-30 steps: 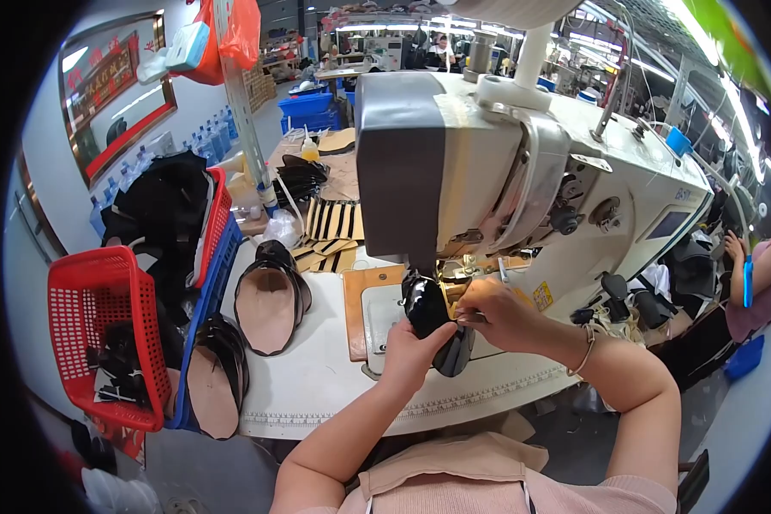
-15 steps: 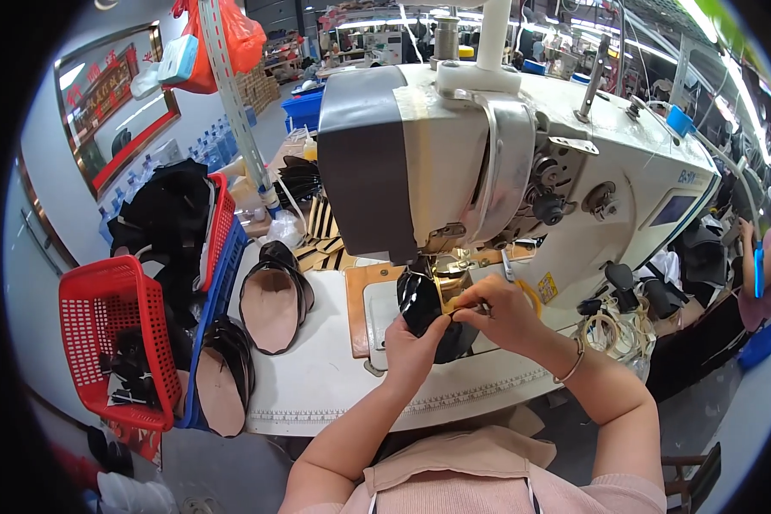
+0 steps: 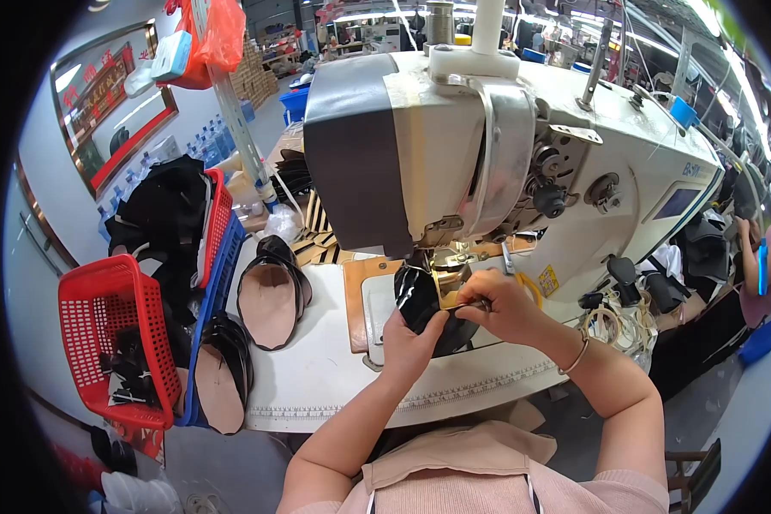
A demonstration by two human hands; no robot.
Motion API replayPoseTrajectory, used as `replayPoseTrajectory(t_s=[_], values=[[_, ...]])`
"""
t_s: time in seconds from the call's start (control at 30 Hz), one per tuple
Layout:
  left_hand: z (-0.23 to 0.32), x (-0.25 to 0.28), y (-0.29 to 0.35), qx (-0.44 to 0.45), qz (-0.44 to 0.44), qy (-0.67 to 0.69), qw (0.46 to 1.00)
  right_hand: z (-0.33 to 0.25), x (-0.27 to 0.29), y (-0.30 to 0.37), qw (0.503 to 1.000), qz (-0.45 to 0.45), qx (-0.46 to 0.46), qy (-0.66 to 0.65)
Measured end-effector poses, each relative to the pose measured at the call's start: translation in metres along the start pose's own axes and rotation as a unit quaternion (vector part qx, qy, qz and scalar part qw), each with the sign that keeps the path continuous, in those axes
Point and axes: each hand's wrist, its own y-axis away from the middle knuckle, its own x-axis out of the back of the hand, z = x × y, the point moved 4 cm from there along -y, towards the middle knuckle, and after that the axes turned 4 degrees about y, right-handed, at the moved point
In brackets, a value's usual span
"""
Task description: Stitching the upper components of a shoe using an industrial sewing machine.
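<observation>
A glossy black shoe upper (image 3: 411,295) sits under the needle area of a large white sewing machine (image 3: 454,146). My left hand (image 3: 409,347) is closed on the near edge of this upper, with the thumb pointing right. Close beside it, my right hand (image 3: 507,310) pinches at the upper's right edge. A small dark item seems to lie between its fingers, too small to name. A tan piece (image 3: 449,296) shows just left of the right fingertips. The needle tip and the upper's far side are hidden by the machine head.
Stacked black uppers with pale pink linings (image 3: 268,304) lie left on the white table (image 3: 317,377). Red baskets (image 3: 116,321) with black pieces stand beyond. Rings of pale tape (image 3: 604,332) are at right. A person's arm (image 3: 750,257) shows at the far right.
The view has shifted slightly, so the machine appears a little higher and larger. Both hands keep their places at the upper, with only slight finger movement.
</observation>
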Motion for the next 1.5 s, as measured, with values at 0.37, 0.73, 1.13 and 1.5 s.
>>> replayPoseTrajectory(t_s=[0.37, 0.73, 1.13, 1.5], values=[[0.009, -0.001, -0.002, 0.000, 0.000, -0.030, 1.000, 0.000, 0.003, 0.002, 0.988, 0.010, -0.130, -0.078], [0.005, 0.004, -0.003, -0.026, 0.000, -0.066, 0.998, -0.018, 0.006, -0.005, 0.998, -0.002, 0.066, 0.021], [0.008, 0.003, -0.005, -0.065, -0.012, 0.001, 0.998, 0.001, -0.005, -0.005, 0.993, -0.076, -0.083, -0.039], [0.012, -0.001, -0.007, 0.017, -0.021, -0.011, 1.000, 0.010, -0.006, 0.003, 0.981, 0.004, -0.158, -0.110]])
